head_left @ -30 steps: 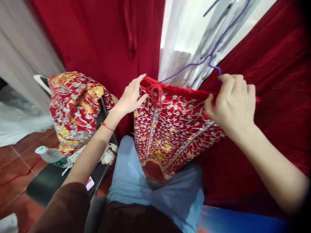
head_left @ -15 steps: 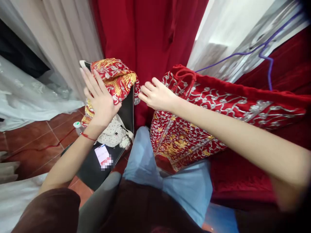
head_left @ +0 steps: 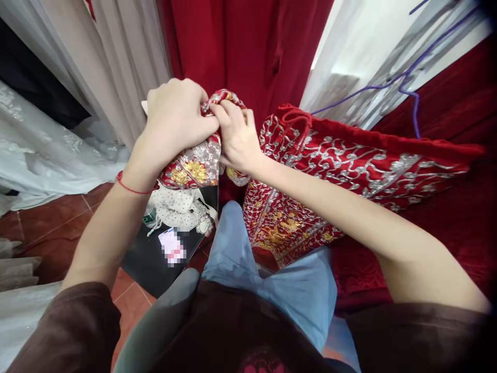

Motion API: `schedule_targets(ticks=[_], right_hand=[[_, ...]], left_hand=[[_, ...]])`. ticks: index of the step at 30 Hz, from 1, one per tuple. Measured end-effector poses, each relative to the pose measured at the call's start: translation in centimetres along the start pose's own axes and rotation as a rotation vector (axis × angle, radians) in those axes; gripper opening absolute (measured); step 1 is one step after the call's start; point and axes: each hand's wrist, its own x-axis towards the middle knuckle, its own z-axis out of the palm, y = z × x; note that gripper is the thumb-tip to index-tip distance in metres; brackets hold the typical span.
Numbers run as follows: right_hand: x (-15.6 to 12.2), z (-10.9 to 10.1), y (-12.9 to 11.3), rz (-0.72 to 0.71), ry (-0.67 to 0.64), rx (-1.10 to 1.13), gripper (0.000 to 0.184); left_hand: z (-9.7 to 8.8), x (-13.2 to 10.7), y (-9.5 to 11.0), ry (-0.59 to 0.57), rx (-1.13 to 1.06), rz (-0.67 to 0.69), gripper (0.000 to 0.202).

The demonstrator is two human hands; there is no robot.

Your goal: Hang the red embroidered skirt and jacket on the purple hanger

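Observation:
Both of my hands grip a red embroidered garment (head_left: 194,168) with gold flowers and silver work, gathered up in folds. My left hand (head_left: 174,111), a red string round its wrist, is closed over the garment's upper left part. Close beside it, my right hand (head_left: 237,135) has its fingers bent around the folded edge. How the garment is shaped is hidden under the hands. To the right hangs a red skirt (head_left: 295,202) with silver vine embroidery and a drawstring waist, behind my right forearm.
A black chair seat (head_left: 151,269) at lower left holds a white dotted bag (head_left: 176,210) and a pinkish card (head_left: 172,246). Red cloth (head_left: 248,46) hangs ahead, white gowns (head_left: 46,150) at left. A purple hanger (head_left: 411,77) is at upper right. Red tiles (head_left: 50,228) cover the floor.
My left hand, flat and spread before, has closed on the garment. My right hand has come up beside it, and the garment is now lifted and bunched between them.

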Motion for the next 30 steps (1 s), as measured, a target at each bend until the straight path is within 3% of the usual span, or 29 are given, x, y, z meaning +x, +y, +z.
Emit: schedule_targets(ticks=[2, 5, 8, 11, 13, 15, 18, 20, 22, 26, 28, 30], right_hand=[[-0.8, -1.5, 1.7, 0.036, 0.035, 0.021, 0.064], [-2.3, -3.3, 4.8, 0.178, 0.111, 0.096, 0.060], [-3.6, -4.8, 8.0, 0.352, 0.206, 0.187, 0.059], [-4.6, -6.4, 10.1, 0.414, 0.288, 0.333, 0.059], [-5.5, -7.4, 10.7, 0.392, 0.262, 0.464, 0.060], [-6.8, -8.1, 10.7, 0.366, 0.152, 0.596, 0.061], [-9.4, -8.6, 10.7, 0.387, -0.036, 0.712, 0.059], [-11.1, -8.7, 10.8, 0.419, -0.112, 0.726, 0.056], [-12.2, -8.5, 10.9, 0.420, -0.155, 0.681, 0.054], [-12.4, -8.2, 11.4, 0.331, -0.155, 0.353, 0.047], [-12.0, -8.6, 12.0, 0.293, -0.143, 0.163, 0.045], [-11.3, -9.5, 12.5, 0.250, -0.138, 0.016, 0.045]], left_hand=[[-1.4, 0.3, 1.1, -0.007, -0.126, 0.131, 0.031], [-2.9, 1.2, 1.7, -0.048, -0.492, 0.257, 0.037], [-2.5, 2.9, 1.9, 0.015, -0.873, 0.345, 0.036], [0.7, 5.3, 2.4, 0.047, -1.033, 0.467, 0.036], [4.2, 6.9, 3.0, -0.008, -1.052, 0.473, 0.074], [7.8, 8.0, 3.8, -0.130, -1.127, 0.477, 0.103], [12.2, 8.3, 4.8, -0.392, -1.364, 0.539, 0.111], [14.0, 7.9, 5.3, -0.533, -1.512, 0.530, 0.112], [15.1, 7.2, 5.8, -0.640, -1.549, 0.463, 0.109], [15.4, 6.3, 6.9, -0.762, -1.362, 0.370, 0.084], [14.9, 6.2, 7.1, -0.699, -1.307, 0.396, 0.071], [14.3, 6.5, 6.6, -0.555, -1.285, 0.385, 0.062]])
